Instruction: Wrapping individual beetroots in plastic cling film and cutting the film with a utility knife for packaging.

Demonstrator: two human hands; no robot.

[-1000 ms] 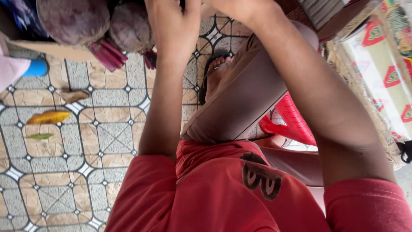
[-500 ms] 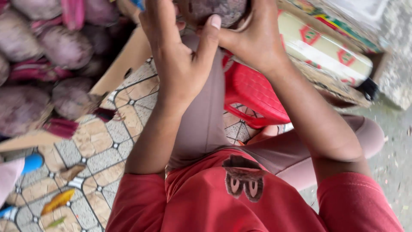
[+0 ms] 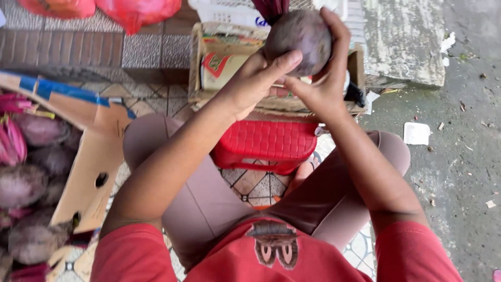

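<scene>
Beet (image 3: 298,39) in both hands' grip

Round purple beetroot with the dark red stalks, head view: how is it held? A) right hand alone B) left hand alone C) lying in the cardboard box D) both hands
D: the round purple beetroot sits between the left hand, whose thumb presses its lower side, and the right hand, whose fingers curl over its right side, above the red plastic stool.

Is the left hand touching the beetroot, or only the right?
Touching. The head view shows the left hand with its thumb pressed on the beetroot; the right hand cups it.
</scene>
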